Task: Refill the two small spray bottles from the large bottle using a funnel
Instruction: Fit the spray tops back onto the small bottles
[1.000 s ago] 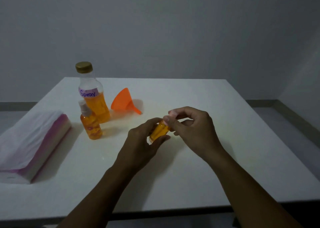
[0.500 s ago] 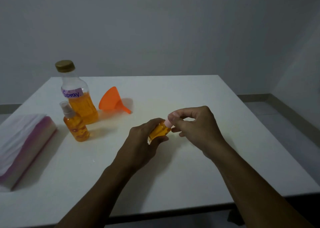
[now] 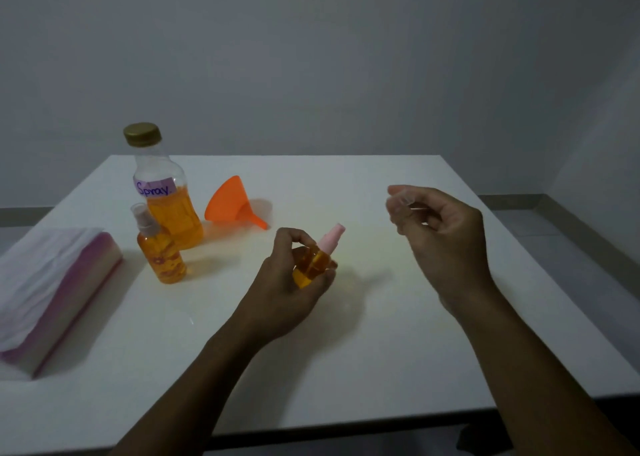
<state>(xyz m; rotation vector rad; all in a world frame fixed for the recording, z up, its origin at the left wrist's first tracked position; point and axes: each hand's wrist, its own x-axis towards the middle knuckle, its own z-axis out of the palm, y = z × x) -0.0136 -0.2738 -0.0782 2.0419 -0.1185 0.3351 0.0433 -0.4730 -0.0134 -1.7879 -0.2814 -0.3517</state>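
Spray bottle, small and filled with orange liquid, sits in the left hand above the white tabletop; its pink spray head is bare and tilts up and to the right, away from the palm. The left fingers are curled and pressed around the bottle's body, the thumb on the near side and the other fingers over the top.

Well to the right of those fingers, the right hand is raised over the tabletop, apart from the bottle. Its fingers are drawn together at the tips, pinching a small clear cap that is hard to make out against the skin.

To the left of the left fingers stands a second small spray bottle, upright, orange liquid inside, with a clear cap over its spray head. Just behind it, touching or nearly so, stands the large bottle with a gold screw cap on, a purple label reading "Spray", and orange liquid filling its lower part. Between the large bottle and the left fingers, farther back, an orange funnel lies on its side, spout pointing right toward the hands. At the far left edge lies a pink and white packet, flat on the tabletop.
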